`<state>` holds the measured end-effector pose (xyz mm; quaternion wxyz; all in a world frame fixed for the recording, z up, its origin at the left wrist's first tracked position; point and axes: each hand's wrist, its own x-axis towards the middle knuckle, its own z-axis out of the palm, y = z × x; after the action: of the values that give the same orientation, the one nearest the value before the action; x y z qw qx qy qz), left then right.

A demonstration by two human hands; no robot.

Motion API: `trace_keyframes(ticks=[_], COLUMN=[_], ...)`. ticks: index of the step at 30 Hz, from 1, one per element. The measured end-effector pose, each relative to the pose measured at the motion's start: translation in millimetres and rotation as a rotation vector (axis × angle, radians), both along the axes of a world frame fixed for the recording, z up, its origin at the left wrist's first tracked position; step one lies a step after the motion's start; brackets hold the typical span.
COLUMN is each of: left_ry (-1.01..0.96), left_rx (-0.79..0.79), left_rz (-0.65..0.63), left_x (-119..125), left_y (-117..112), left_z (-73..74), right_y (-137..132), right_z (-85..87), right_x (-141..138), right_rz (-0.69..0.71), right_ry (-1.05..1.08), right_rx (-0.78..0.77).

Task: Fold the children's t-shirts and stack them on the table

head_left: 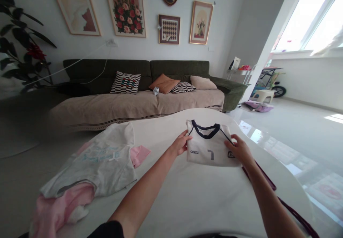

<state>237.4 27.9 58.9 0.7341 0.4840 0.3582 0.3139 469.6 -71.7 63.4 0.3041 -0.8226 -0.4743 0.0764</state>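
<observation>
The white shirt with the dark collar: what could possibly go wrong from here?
The white shirt is held at its sides by the left hand and the right hand, so its middle may sag or crease if lifted. The right forearm crosses the dark red strap in this view, so it might catch it.

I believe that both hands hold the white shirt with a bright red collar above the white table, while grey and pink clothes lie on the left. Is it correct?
Not quite: the head view shows that the collar is dark, not bright red. The left hand and right hand do hold the white shirt, and grey and pink clothes lie on the left.
</observation>
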Motion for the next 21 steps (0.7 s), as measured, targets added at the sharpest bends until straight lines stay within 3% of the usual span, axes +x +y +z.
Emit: trace_keyframes(ticks=[2,4,7,9,12,16,19,21], left_ry=[0.09,0.173,0.299,0.348,0.397,0.501,0.547,0.535], left_rx=[0.003,-0.007,0.012,0.066,0.173,0.259,0.301,0.334], left_rz=[0.056,0.101,0.165,0.196,0.221,0.243,0.256,0.242], left_x=[22.9,35.9,41.8,43.1,47.6,50.7,35.4,11.9], left_y=[13.8,18.3,15.9,15.1,18.7,16.9,0.3,-16.4], left_z=[-10.2,-29.3,-59.8,-71.9,-75.3,-71.0,-69.6,-68.2], right_y=[21.9,36.3,44.2,44.6,44.1,41.1,34.9,30.0], right_z=[-7.9,-27.0,-62.5,-79.0,-83.7,-67.8,-63.5,-71.2], right_x=[17.6,24.8,22.5,19.7,20.2,12.8,-13.6,-35.4], right_rz=[-0.053,-0.068,-0.04,-0.04,-0.072,-0.117,-0.082,0.027], right_ry=[-0.079,-0.109,-0.122,-0.139,-0.172,-0.249,-0.407,-0.479], right_rx=[-0.021,-0.048,-0.083,-0.084,-0.059,-0.046,-0.004,-0.008])
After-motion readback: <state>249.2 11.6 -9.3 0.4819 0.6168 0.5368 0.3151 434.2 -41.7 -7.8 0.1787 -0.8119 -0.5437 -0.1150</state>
